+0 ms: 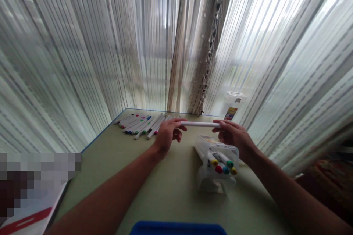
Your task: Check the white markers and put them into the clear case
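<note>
I hold a long white marker (199,124) level between both hands above the green table (165,191). My left hand (167,134) pinches its left end and my right hand (234,135) grips its right end. Just below my right hand stands a clear plastic marker case (217,167) tipped toward me, with several markers inside showing yellow, red, green and blue caps. A row of several more white markers (143,124) with coloured caps lies at the table's far left corner, just left of my left hand.
Sheer striped curtains (82,62) hang round the table's far edges. A clear lid with a coloured label (233,108) leans against the curtain behind my right hand. A blue object (176,227) sits at the near edge, white paper with a red stripe (30,220) at bottom left.
</note>
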Motion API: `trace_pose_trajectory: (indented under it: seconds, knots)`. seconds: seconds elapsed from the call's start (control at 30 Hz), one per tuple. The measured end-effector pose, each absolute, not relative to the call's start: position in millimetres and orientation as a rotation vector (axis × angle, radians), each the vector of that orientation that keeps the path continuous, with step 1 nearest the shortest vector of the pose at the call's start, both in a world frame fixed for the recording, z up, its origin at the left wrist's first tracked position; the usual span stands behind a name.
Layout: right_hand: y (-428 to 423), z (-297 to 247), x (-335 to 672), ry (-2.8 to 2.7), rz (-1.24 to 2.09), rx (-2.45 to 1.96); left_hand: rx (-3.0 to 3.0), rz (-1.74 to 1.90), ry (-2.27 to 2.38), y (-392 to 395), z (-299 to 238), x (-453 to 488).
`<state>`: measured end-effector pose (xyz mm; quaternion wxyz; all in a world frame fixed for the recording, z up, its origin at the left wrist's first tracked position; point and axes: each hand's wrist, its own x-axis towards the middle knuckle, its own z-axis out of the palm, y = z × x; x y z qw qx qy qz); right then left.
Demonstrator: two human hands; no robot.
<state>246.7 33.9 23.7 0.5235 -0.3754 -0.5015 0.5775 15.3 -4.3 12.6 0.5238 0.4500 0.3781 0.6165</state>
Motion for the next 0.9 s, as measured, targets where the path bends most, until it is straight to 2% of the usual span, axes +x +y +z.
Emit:
trace_pose_trajectory:
  seconds: [0.43, 0.9]
  knots:
    - [36.4, 18.8, 247.9, -1.334, 1.281, -0.835, 1.238, 1.538, 1.022, 0.9, 8.4, 15.2]
    - [29.5, 17.0, 244.7, -1.557, 1.015, -0.902, 1.447, 1.428, 1.167, -4.7, 5.2, 19.0]
